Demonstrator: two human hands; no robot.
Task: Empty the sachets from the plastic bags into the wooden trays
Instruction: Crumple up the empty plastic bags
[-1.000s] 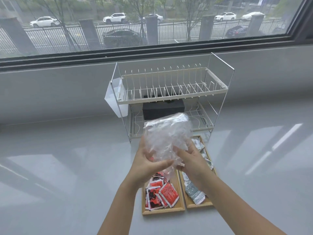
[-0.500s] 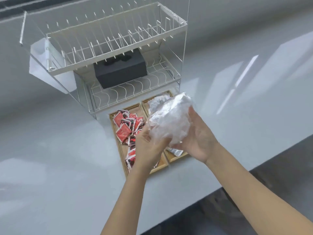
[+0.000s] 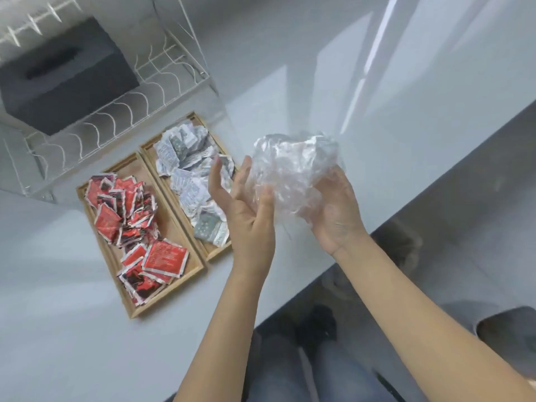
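Note:
A crumpled clear plastic bag (image 3: 293,169) sits in my right hand (image 3: 336,219), which cradles it palm up to the right of the trays; its fingers are hidden behind the plastic. My left hand (image 3: 246,210) touches the bag's left side with straight, spread fingers. Two wooden trays lie side by side on the white counter. The left tray (image 3: 168,293) holds a pile of red sachets (image 3: 127,216). Several white and grey sachets (image 3: 185,166) fill the right tray (image 3: 216,255). No sachets show inside the bag.
A white wire dish rack (image 3: 116,105) stands just behind the trays with a black box (image 3: 66,76) on its lower shelf. The counter edge (image 3: 348,265) runs diagonally at the lower right. Beyond it are the dark floor and my jeans-clad legs (image 3: 290,372).
The bag and both hands moved from above the trays to their right. My left hand loosened its grip and its fingers straightened. The view swung down toward the counter edge.

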